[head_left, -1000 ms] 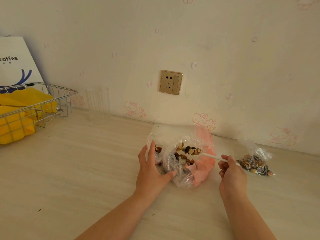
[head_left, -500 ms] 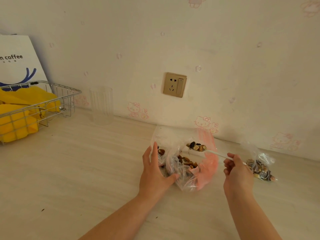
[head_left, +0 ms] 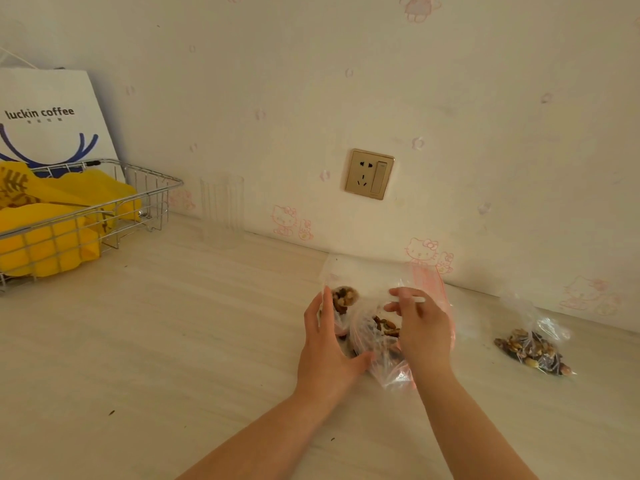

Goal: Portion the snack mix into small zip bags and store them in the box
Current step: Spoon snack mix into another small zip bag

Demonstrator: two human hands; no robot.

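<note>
left hand (head_left: 325,344) cups the small zip bag (head_left: 341,306) upright on the tabletop (head_left: 173,341), fingers straight along its side, thumb under the big snack mix bag (head_left: 384,344) just beside it. right hand (head_left: 420,327) is over the big bag's mouth w/ fingers curled round a white spoon (head_left: 417,299), bowl hidden. filled bag (head_left: 533,348) lies well apart to the right. film looks thin, floppy, slick & light (nuts give the only weight), so prob best held near the zip rim, not the belly.

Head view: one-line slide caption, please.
Left hand steadies the small zip bag; right hand holds a white spoon over the snack mix bag.
</note>
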